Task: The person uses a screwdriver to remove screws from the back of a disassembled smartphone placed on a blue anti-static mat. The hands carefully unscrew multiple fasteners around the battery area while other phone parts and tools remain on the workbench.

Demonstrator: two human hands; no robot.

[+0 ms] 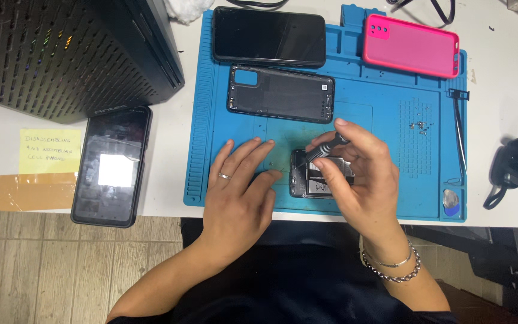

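Lying opened on the blue work mat (235, 186), the dismantled phone (307, 180) sits near the desk's (499, 108) front edge. The right hand (361, 174) pinches a small screwdriver (326, 148), tip down on the phone, while the left hand (241, 186) rests spread flat beside it, likely steadying it. Its removed back cover (281, 93) lies above, tiny screws (418, 126) apart to the right.

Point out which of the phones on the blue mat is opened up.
The phone under the right hand: the opened phone at the mat's near edge shows its insides. The black phone and the pink-cased phone at the far edge are closed.
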